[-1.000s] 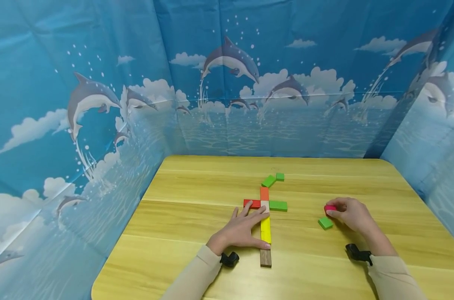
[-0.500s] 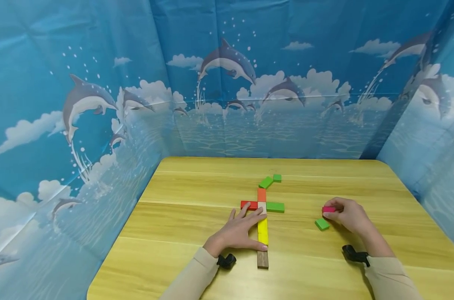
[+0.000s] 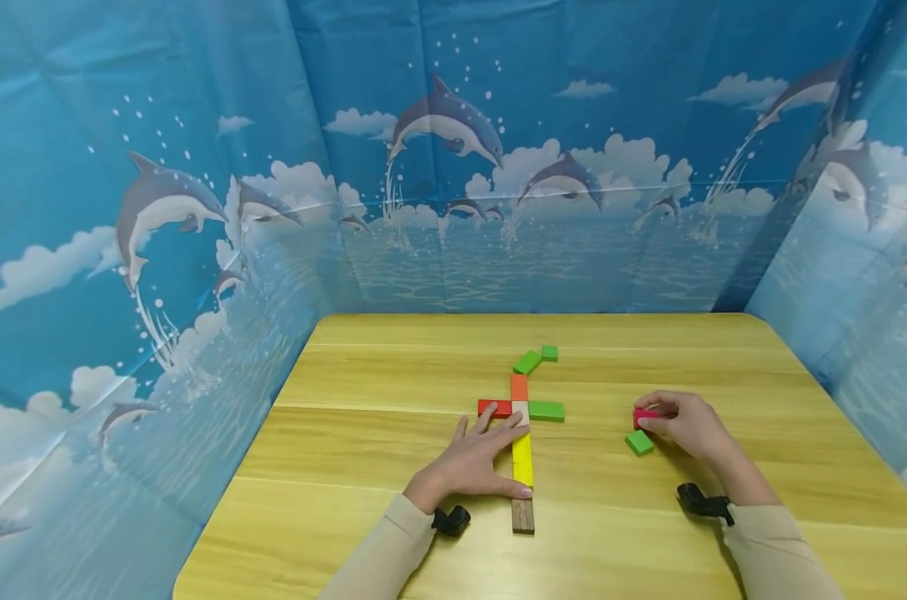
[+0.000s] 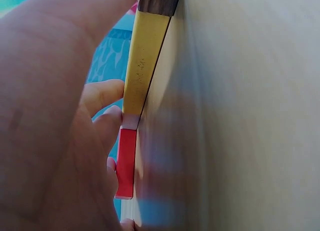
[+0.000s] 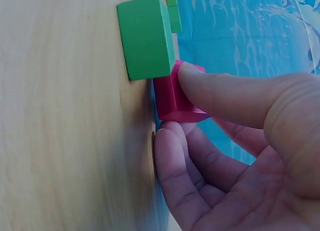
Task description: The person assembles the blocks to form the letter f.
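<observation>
My right hand [image 3: 686, 425] pinches a pink block [image 5: 172, 96] between thumb and fingers. A loose green block [image 3: 639, 442] lies just in front of it; in the right wrist view this green block [image 5: 145, 38] partly overlaps the pink one. My left hand [image 3: 474, 463] is spread over a row of blocks, its thumb by the joint of the yellow block [image 3: 523, 462] and the dark brown block [image 3: 523, 517]. Its other fingertips touch the white block [image 3: 522, 412] and the red block [image 3: 493, 408]. An orange block [image 3: 518, 387] and a long green block [image 3: 547, 411] adjoin the white one.
Beyond the orange block, a tilted green block [image 3: 528, 362] meets a small green block [image 3: 549, 353]. The wooden table [image 3: 363, 367] has a blue dolphin-print curtain [image 3: 573, 258] behind it and at both sides.
The whole view has shifted slightly. My right hand has brought the pink block a little to the left, beside the loose green block. My left hand keeps its place on the row.
</observation>
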Motion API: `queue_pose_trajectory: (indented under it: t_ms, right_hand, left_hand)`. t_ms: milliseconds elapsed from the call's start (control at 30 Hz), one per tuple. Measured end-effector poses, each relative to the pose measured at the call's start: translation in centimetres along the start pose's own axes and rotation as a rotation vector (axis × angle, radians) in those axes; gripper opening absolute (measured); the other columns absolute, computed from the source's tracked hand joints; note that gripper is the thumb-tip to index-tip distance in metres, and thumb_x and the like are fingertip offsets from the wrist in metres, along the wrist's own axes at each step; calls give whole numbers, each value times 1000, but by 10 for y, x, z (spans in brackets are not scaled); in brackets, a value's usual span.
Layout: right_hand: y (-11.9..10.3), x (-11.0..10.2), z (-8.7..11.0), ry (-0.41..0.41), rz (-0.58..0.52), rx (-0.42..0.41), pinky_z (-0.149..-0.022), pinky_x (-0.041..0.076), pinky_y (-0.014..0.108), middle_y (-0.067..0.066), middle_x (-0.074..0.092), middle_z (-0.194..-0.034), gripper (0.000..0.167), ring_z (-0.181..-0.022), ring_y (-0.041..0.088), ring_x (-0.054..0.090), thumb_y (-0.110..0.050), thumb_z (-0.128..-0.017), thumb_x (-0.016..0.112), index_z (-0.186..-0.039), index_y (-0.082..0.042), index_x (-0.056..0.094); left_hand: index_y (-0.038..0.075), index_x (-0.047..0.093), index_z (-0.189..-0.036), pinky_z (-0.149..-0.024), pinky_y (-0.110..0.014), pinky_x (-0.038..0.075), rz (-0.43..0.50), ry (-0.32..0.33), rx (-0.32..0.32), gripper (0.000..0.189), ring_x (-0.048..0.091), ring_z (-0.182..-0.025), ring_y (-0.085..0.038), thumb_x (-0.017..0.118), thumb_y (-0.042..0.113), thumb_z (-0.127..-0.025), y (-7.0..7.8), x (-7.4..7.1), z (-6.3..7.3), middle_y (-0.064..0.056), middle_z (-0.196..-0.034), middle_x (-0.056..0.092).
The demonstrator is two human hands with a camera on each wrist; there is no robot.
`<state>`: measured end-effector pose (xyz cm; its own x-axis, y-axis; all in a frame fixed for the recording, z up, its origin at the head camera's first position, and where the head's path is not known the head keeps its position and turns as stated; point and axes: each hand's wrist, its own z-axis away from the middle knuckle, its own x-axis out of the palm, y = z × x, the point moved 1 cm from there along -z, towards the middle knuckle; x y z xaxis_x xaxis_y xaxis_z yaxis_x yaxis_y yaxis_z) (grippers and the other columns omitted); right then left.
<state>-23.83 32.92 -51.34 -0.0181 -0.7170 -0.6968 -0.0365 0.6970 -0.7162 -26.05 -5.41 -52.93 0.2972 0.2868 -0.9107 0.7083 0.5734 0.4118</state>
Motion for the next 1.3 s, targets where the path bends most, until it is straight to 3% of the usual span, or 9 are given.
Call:
queue_pose_trajectory:
  t_ms: [500, 833, 1300]
  right_hand:
    - [-7, -2, -2, -13, -56, 36, -60, 45, 30, 10, 70, -99, 29, -81, 24, 55, -14, -94, 72, -121, -3, 68]
    - [-19, 4, -4, -18, -104, 37, -61, 51, 31, 11, 69, -98, 31, -80, 24, 60, -15, -96, 71, -123, 0, 66]
    - [-28, 12, -15, 26, -116, 61, -64, 55, 34, 17, 67, -105, 37, -86, 26, 62, -23, -94, 74, -125, -2, 67]
  left_hand:
    - [34, 24, -161, -115, -68, 0, -12, 3, 1, 100, -6, -154, -28, 58, 82, -80, 2, -1, 1, 12, -168, 8]
    - [36, 24, -161, -114, -70, 1, 6, 12, 3, 98, -6, -154, -27, 59, 81, -80, 0, 0, 0, 11, -168, 9]
    - [35, 24, -161, -114, -70, 0, 12, 6, 5, 99, -8, -154, -27, 60, 80, -81, 3, -1, 0, 11, -168, 10]
